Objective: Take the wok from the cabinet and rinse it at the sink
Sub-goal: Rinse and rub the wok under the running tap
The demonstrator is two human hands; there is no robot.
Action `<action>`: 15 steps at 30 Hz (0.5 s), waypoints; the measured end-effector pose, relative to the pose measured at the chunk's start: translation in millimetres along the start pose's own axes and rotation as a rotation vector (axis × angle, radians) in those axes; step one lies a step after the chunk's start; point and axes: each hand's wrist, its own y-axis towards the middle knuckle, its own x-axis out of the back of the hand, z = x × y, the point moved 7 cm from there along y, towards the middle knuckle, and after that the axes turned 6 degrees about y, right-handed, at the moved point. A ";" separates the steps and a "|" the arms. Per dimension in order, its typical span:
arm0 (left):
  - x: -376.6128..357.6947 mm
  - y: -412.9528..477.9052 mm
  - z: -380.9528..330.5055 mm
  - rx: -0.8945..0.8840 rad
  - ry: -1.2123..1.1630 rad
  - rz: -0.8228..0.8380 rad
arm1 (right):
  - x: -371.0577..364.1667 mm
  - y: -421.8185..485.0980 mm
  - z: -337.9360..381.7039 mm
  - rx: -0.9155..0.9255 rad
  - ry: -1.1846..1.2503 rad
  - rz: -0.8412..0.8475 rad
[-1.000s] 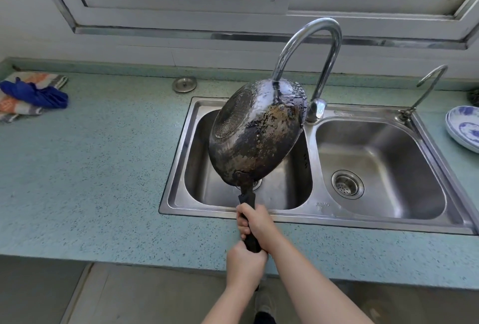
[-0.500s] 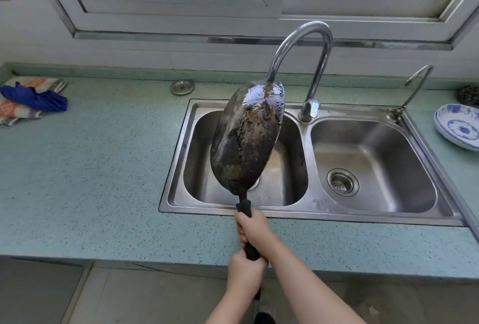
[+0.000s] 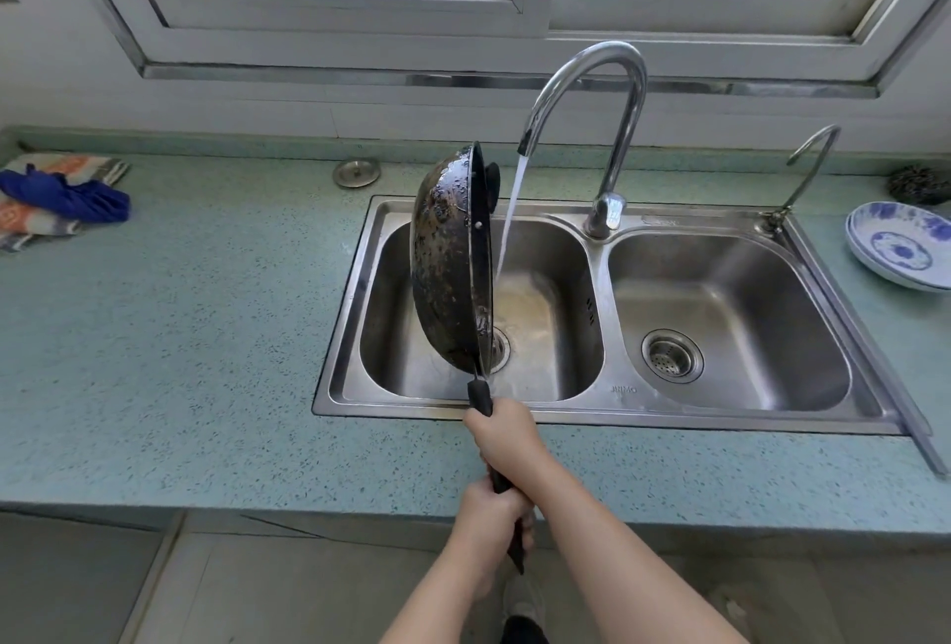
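Note:
The blackened wok (image 3: 445, 262) stands nearly on edge over the left basin of the steel double sink (image 3: 607, 401), its charred underside facing left. Both hands grip its black handle: my right hand (image 3: 507, 435) nearer the wok, my left hand (image 3: 486, 515) behind it at the handle's end. Water runs from the tall curved faucet (image 3: 612, 92) in a stream (image 3: 507, 221) that falls just right of the wok's rim into the basin. The wok's inside faces right and is hidden.
A blue cloth on a patterned towel (image 3: 56, 195) lies at the counter's far left. A round sink stopper (image 3: 356, 173) sits behind the sink. A small second tap (image 3: 808, 164), a blue-and-white bowl (image 3: 900, 244) and a scouring pad (image 3: 918, 184) are at the right.
The wok has rotated from showing its underside to standing almost edge-on, and has shifted left of the water stream. The view has tilted slightly upward.

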 end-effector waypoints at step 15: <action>-26.3 -1.8 -27.1 0.042 -0.172 0.281 | 37.8 4.0 15.3 -0.050 -0.240 -0.110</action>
